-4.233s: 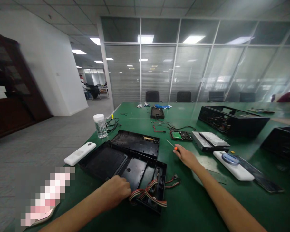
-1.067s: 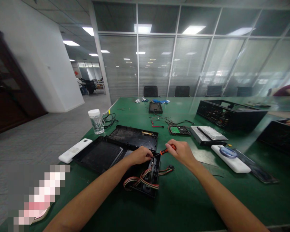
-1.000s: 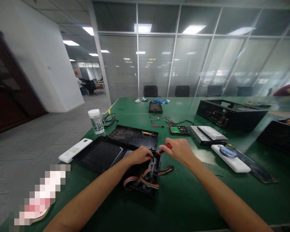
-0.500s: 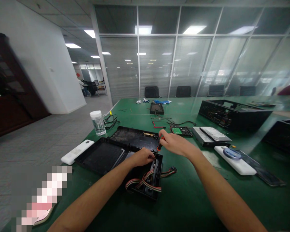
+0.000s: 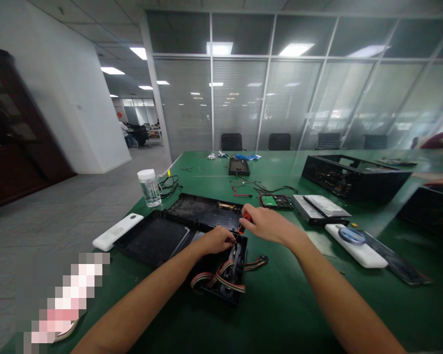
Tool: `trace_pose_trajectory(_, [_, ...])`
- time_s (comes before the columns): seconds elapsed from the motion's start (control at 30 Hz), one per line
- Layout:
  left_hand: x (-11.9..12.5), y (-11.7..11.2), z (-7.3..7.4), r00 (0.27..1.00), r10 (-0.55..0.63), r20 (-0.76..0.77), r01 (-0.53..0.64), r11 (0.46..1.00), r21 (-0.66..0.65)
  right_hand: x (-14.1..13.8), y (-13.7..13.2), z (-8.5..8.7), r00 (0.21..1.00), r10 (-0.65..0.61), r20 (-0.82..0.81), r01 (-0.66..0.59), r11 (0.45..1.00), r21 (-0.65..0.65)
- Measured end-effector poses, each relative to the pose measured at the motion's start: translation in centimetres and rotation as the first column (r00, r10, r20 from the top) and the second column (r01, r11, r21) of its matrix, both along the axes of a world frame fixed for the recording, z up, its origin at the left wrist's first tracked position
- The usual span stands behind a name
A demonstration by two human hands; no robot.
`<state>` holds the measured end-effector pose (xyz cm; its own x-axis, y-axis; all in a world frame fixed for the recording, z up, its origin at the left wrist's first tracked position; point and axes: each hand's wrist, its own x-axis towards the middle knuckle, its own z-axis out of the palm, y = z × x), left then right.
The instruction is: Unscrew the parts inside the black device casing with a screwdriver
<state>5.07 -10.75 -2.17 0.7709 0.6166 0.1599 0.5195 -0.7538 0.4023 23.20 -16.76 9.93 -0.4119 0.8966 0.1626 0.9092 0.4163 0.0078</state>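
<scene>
From my end, the striped cables [image 5: 231, 280] spill over the near right end of the black tray [image 5: 151, 241], which sits open side up on the green surface [image 5: 288, 305], so its inside is easy to reach. My left hand [image 5: 220, 239] is pinched near the tray's far right corner, probably steadying something (can't tell what's between the fingers). My right hand [image 5: 260, 221] grips the red screwdriver [image 5: 241, 228] steeply, I guess so it clears the wall. The black panel [image 5: 199, 209] lies just behind, seemingly parked out of the way.
</scene>
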Motion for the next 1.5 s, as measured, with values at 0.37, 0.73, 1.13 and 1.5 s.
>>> trace_pose_trajectory(0.37, [-0.2,-0.4,0.2,0.999,-0.009,-0.036,0.011,0.998,0.064,6.0,2.0,-5.6,0.768,-0.015,-0.641,-0.168,0.96,-0.223])
trace_pose_trajectory(0.73, [-2.8,0.7,3.7,0.979,0.071,-0.193,-0.048,0.992,0.12,9.7,4.6,-12.4,-0.529,-0.209,-0.822,-0.107,0.978,-0.18])
trace_pose_trajectory(1.13, [-4.4,0.9,4.3,0.893,0.19,-0.407,-0.152,0.981,0.124,3.3,-3.0,-8.4,0.701,0.26,-0.663,-0.312,0.949,0.043])
trace_pose_trajectory(1.5, [-6.3,6.2,4.3,0.908,0.262,-0.328,-0.257,0.965,0.062,-0.7,-13.4,-13.1,0.974,0.223,-0.035,-0.221,0.973,0.068])
